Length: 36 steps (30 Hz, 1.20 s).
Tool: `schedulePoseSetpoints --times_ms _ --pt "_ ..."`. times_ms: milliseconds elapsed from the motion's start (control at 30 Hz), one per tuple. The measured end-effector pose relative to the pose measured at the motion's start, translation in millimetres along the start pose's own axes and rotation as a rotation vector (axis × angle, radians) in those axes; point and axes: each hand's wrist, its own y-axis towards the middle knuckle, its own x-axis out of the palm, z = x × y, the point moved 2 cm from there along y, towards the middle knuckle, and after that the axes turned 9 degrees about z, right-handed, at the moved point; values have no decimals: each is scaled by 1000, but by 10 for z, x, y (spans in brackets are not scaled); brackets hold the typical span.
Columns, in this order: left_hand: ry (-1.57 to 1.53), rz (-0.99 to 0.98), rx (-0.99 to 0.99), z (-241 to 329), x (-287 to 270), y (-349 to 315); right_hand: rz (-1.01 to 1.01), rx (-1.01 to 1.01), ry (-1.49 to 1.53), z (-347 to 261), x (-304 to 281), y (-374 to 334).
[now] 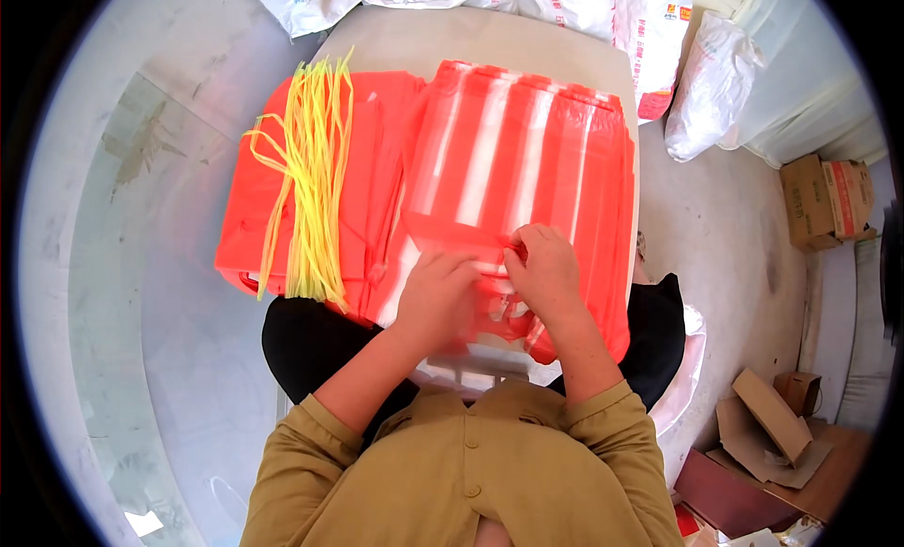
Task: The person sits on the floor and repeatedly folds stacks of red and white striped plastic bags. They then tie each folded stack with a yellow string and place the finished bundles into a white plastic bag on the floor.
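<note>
A stack of thin red plastic bags (603, 189) with pale see-through stripes lies on the table before me. My right hand (546, 269) is closed, its thumb and fingers pinching a gathered edge of the top bag. Beside it, my left hand (436, 297) has its fingers bent together over the bag's near part, and its underside is slightly blurred. Crumpled red film bunches between and below both hands. To the left sits a pile of folded red plastic (250, 194), with a bundle of yellow plastic strips (315, 189) laid lengthwise across it.
The beige table (395, 40) reaches away between my knees. White printed sacks (574, 6) stand beyond its far edge, and another white sack (713, 86) is at the far right. Cardboard boxes (808, 203) rest at the right, with an opened carton (767, 434) lower down.
</note>
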Motion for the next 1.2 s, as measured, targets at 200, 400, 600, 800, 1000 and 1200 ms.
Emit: schedulePoseSetpoints --times_ms 200,400,600,800,1000,1200 --pt "-66 -126 -59 -52 56 178 -101 3 55 38 -67 -53" --pt "3 -214 -157 -197 135 277 -13 222 209 249 -470 -288" --pt "-180 -164 -354 -218 89 315 145 403 294 650 -890 -748" --pt "-221 -159 -367 -259 127 293 131 464 466 601 -674 -725" --pt "-221 -139 -367 -260 88 269 168 516 391 467 -619 -517" --pt "-266 -116 -402 -265 87 267 219 571 621 499 -630 -513"
